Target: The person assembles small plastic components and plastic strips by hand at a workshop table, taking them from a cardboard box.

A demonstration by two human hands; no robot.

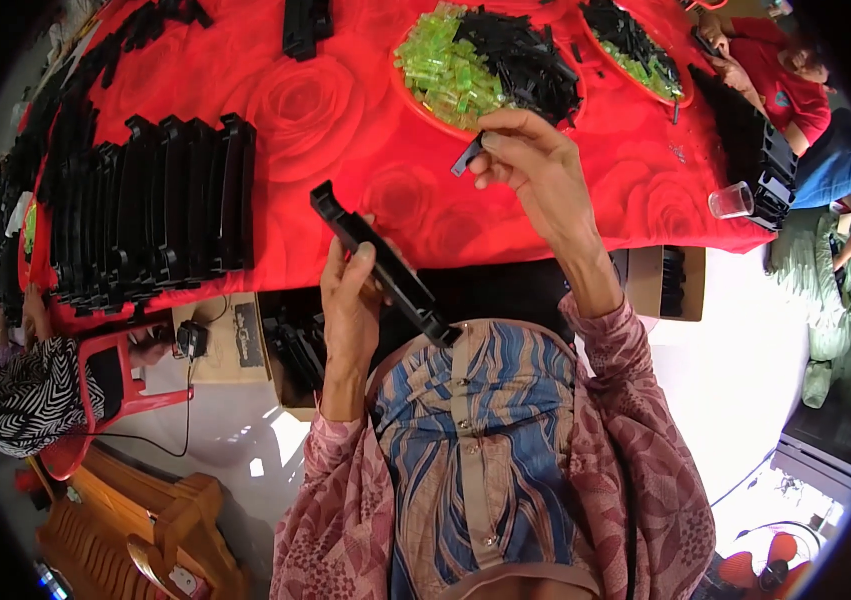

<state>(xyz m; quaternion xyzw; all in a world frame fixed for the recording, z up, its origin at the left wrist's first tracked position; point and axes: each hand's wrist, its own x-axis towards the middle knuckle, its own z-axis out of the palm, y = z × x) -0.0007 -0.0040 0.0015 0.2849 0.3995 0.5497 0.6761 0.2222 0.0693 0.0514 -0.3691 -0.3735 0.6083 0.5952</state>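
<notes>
My left hand is closed round a long black plastic housing, which tilts from upper left down toward my chest. Over the table edge, my right hand pinches a small dark strip between thumb and fingers. Just beyond that hand stands a round orange-red tray heaped with yellow-green clear pieces and black strips. On the table to the left, a row of similar black housings stands packed side by side.
A red rose-patterned cloth covers the table. At the far right are a second tray, a clear cup and more stacked black parts. Cardboard boxes sit beneath. A person in red sits at right; a red chair stands left.
</notes>
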